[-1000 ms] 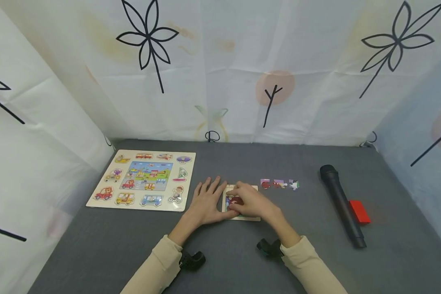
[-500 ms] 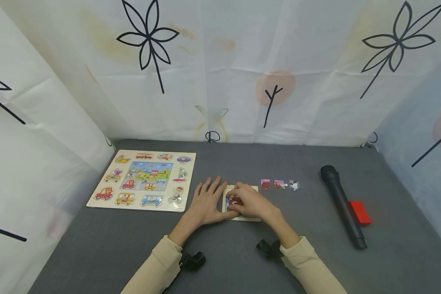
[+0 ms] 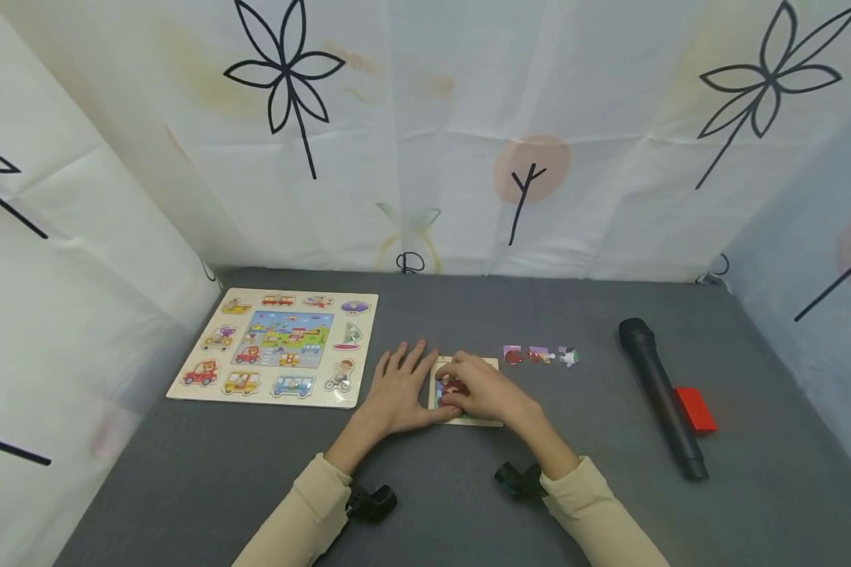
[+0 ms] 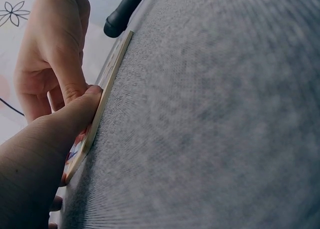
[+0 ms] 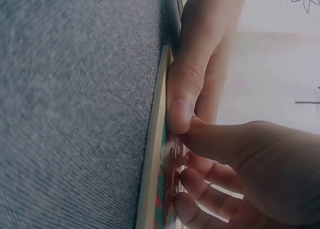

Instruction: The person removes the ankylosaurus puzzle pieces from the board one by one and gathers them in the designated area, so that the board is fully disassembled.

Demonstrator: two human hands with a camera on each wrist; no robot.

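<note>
Hands (image 3: 397,398) (image 3: 488,389) on puzzle (image 3: 481,422) — grey table (image 3: 440,504), patterned drapes (image 3: 440,181)

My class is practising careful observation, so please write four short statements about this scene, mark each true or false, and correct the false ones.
1. The left hand and right hand both touch the small puzzle board. True.
2. Three loose puzzle pieces lie on the large puzzle board. False: they lie on the grey table.
3. In the head view, the red block appears right of the black microphone. True.
4. The large puzzle board stands upright. False: it lies flat.
</note>
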